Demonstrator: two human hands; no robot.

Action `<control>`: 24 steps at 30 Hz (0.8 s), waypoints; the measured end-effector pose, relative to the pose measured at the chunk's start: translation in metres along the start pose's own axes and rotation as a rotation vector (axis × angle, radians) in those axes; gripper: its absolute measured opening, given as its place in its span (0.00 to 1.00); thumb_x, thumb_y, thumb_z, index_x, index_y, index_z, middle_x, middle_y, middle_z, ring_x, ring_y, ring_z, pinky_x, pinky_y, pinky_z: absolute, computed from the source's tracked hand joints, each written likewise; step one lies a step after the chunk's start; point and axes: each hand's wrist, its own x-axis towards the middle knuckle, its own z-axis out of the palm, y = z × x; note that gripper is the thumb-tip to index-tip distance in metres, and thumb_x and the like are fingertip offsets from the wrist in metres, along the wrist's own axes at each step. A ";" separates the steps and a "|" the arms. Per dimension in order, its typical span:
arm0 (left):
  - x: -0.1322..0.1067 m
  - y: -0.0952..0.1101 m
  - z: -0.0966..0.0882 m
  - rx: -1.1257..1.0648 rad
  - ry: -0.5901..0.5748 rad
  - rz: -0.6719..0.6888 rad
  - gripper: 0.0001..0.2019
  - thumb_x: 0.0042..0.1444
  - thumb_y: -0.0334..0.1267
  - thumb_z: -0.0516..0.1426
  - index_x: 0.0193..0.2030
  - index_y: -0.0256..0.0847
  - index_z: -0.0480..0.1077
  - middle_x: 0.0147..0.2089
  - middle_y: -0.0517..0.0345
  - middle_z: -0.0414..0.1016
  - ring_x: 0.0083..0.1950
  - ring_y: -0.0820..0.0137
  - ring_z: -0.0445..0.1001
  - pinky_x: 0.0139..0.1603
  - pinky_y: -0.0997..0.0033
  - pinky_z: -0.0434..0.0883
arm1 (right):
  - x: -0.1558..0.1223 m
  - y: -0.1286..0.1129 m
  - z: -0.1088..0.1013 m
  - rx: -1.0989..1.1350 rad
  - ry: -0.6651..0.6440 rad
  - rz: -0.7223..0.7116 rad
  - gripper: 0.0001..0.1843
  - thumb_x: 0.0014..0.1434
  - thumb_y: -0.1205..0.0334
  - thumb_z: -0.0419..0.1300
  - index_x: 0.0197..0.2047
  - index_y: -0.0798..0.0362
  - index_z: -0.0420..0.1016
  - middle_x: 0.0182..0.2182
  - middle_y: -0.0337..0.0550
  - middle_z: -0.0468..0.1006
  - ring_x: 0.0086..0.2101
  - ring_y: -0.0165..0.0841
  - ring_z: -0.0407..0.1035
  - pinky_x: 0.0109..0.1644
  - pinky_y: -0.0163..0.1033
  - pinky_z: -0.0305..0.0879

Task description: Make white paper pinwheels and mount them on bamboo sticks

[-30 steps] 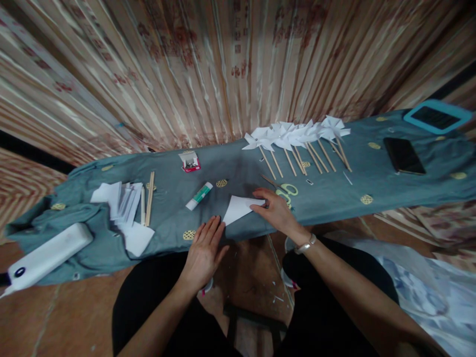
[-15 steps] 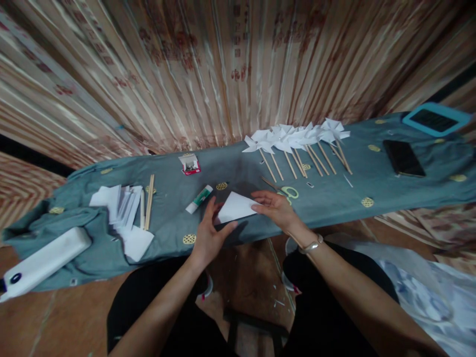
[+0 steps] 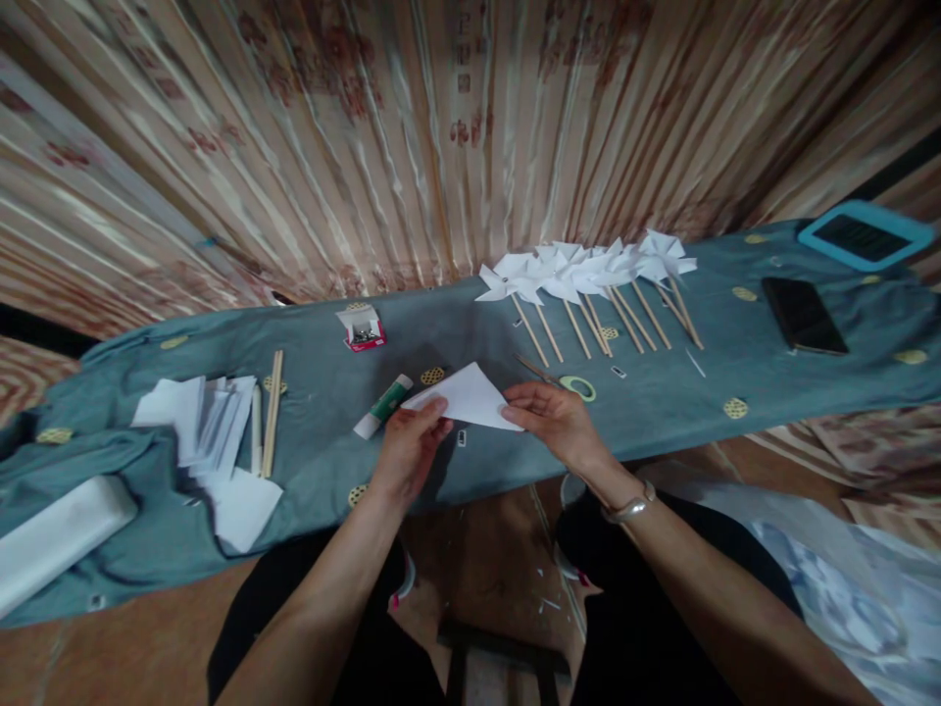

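A white paper folded into a triangle [image 3: 467,394] is lifted just above the blue-grey cloth [image 3: 662,392] on the low table. My left hand [image 3: 406,449] pinches its left corner, and my right hand [image 3: 553,422] pinches its right corner. A glue stick [image 3: 382,406] lies just left of my left hand. Scissors with green handles [image 3: 568,382] lie right behind my right hand.
A row of white paper pinwheels on wooden sticks [image 3: 588,284] lies at the back. A small box of pins [image 3: 362,327], a stack of white paper squares [image 3: 206,431] with wooden sticks [image 3: 269,412], a dark phone [image 3: 803,314] and a teal-cased tablet [image 3: 862,233] lie about.
My left hand came off the cloth and took hold of the paper's left corner. Both hands lifted and turned the triangle so its point faces away.
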 end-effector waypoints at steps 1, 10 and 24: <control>-0.002 -0.004 0.004 -0.017 -0.034 -0.039 0.17 0.31 0.40 0.73 0.24 0.35 0.73 0.27 0.61 0.75 0.29 0.78 0.72 0.32 0.79 0.70 | 0.000 -0.001 0.003 0.012 0.015 -0.001 0.19 0.41 0.52 0.74 0.33 0.52 0.77 0.24 0.37 0.79 0.25 0.30 0.72 0.29 0.36 0.70; -0.002 -0.022 0.022 0.075 -0.017 -0.113 0.19 0.28 0.40 0.73 0.27 0.33 0.77 0.28 0.56 0.78 0.27 0.76 0.72 0.30 0.77 0.69 | -0.008 0.000 0.014 0.065 -0.019 -0.010 0.21 0.41 0.52 0.74 0.38 0.50 0.77 0.30 0.38 0.81 0.33 0.33 0.77 0.41 0.40 0.75; 0.010 -0.023 0.027 0.072 0.006 -0.020 0.16 0.28 0.37 0.72 0.26 0.36 0.75 0.27 0.58 0.78 0.29 0.72 0.74 0.36 0.71 0.71 | -0.018 -0.008 -0.060 -1.307 0.210 -0.435 0.18 0.64 0.56 0.54 0.52 0.56 0.73 0.49 0.59 0.77 0.47 0.50 0.71 0.52 0.54 0.68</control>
